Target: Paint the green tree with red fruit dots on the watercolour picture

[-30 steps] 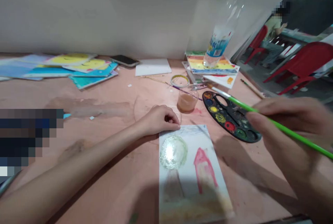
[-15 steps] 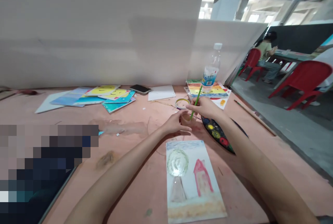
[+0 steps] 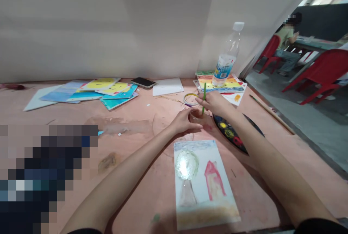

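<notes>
My left hand (image 3: 185, 122) curls around the side of a small clear cup (image 3: 196, 116) of cloudy brownish water. Between the fingers of my right hand (image 3: 214, 103) is a green paintbrush (image 3: 204, 94), held nearly upright, its lower end down in the cup. Close to my right wrist lies a dark oval paint palette (image 3: 230, 133) with yellow, red and other colours, partly covered by my forearm. In front of me rests a painting (image 3: 199, 190) of a round green tree with a grey trunk and a pink-outlined house; its tree top shines under the light.
Painted sheets (image 3: 114, 88) and a phone (image 3: 143, 82) lie at the back left, near white paper (image 3: 168, 87). A water bottle (image 3: 225, 60) stands on more paintings, beside a tape roll (image 3: 191, 99). Another brush (image 3: 272, 113) lies along the right edge. A person sits beyond, near red chairs.
The view has tilted down slightly. The green brush now stands more upright in the cup. My left hand still grips the cup.
</notes>
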### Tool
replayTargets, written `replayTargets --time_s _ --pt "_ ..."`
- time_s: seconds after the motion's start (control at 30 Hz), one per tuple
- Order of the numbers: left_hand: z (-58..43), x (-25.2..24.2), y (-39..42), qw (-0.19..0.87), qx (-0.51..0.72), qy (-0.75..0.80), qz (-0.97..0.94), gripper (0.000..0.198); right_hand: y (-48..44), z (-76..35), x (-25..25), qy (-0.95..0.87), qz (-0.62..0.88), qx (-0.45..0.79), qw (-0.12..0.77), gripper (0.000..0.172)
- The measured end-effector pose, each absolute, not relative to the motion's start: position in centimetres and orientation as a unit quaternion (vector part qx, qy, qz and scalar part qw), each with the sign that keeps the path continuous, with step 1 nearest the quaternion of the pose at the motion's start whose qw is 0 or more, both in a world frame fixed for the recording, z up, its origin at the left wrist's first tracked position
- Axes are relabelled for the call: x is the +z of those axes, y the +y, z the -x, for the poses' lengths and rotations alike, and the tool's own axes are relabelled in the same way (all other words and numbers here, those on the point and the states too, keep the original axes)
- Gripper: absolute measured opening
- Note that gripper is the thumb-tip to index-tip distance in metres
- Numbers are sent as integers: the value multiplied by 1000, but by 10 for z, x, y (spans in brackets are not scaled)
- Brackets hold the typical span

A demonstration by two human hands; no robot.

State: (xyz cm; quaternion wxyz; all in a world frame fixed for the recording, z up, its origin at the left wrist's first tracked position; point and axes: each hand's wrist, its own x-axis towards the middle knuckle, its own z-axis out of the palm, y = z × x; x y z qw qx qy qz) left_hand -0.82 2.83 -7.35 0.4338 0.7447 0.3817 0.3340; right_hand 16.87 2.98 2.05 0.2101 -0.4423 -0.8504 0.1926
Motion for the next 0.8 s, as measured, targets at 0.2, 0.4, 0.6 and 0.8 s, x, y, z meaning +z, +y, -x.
replayTargets --time_s 0.2,0.4,0.6,0.8 --pt "6 -68 27 440 332 372 -747 60 31 -166 21 -852 433 192 222 39" --pt "4 -69 26 435 332 381 -745 58 31 -165 23 -848 438 188 232 40" --pt "5 -69 28 438 327 386 -743 60 28 -159 23 -838 450 182 249 41" --pt "6 -60 25 432 319 385 -751 61 23 -171 43 -814 468 142 314 43"
